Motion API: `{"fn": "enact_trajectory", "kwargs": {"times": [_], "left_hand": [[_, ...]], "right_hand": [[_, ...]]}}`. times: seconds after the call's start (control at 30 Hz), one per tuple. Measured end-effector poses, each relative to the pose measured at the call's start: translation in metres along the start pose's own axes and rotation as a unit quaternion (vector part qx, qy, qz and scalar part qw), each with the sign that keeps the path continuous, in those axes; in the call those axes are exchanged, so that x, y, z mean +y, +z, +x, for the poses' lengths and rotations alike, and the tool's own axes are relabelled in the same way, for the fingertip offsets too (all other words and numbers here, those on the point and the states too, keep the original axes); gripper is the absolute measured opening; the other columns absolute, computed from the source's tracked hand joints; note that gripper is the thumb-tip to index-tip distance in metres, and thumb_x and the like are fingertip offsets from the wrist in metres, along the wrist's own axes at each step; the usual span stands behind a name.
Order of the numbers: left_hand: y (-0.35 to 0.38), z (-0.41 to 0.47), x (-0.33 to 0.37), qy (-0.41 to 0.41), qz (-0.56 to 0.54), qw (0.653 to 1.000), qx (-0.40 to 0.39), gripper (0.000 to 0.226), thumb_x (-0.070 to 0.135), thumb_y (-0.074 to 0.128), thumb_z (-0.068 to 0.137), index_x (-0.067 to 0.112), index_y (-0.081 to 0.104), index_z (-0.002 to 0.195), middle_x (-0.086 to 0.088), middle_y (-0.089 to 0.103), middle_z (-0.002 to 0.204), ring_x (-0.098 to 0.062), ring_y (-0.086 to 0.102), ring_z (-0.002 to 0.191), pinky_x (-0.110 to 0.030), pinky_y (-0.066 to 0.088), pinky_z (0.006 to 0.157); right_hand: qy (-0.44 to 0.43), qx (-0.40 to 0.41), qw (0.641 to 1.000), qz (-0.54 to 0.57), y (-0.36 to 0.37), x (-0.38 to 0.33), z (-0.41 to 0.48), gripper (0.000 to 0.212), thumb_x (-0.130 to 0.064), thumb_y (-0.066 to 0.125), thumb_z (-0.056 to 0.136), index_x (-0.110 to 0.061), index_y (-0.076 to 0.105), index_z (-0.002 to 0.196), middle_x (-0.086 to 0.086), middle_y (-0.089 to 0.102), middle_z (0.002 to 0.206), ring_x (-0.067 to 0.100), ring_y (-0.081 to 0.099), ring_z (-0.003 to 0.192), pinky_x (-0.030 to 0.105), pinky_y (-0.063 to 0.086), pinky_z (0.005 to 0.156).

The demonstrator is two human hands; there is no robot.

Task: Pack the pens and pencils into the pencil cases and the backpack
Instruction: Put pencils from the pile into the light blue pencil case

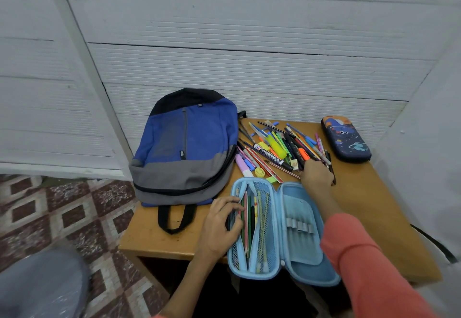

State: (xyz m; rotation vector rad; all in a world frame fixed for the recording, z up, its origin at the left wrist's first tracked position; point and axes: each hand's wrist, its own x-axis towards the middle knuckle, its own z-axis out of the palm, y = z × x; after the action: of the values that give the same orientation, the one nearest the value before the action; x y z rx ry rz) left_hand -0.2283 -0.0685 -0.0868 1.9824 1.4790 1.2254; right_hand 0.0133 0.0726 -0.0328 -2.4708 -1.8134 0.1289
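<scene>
Nearest, the blue case [299, 220] lies open at the table's [374, 205] front edge, with pencils [247, 220] standing in its left mesh pocket. The left hand [222, 225] grips that left half, fingers curled over the pocket's rim. Beyond the case, the right hand [316, 175], in an orange sleeve [361, 255], has its fingers curled round a dark pen [333, 176] at the near edge of the pile [277, 145] of pens and markers. The backpack [187, 148] lies flat to the left, touching the pile. A dark case [346, 140] sits zipped at the far right.
</scene>
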Motion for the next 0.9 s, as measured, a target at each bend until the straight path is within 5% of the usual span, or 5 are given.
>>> {"fn": "enact_trajectory", "kwargs": {"times": [0.9], "left_hand": [[0.001, 0.001, -0.003, -0.007, 0.010, 1.000, -0.006, 0.023, 0.028, 0.053, 0.083, 0.018, 0.069, 0.095, 0.011, 0.059, 0.112, -0.002, 0.049, 0.112, -0.008, 0.032, 0.097]], "right_hand": [[-0.008, 0.032, 0.999, -0.014, -0.020, 0.004, -0.013, 0.030, -0.022, 0.061, 0.091, -0.009, 0.059, 0.118, 0.010, 0.066, 0.110, 0.028, 0.063, 0.102, 0.033, 0.049, 0.077]]}}
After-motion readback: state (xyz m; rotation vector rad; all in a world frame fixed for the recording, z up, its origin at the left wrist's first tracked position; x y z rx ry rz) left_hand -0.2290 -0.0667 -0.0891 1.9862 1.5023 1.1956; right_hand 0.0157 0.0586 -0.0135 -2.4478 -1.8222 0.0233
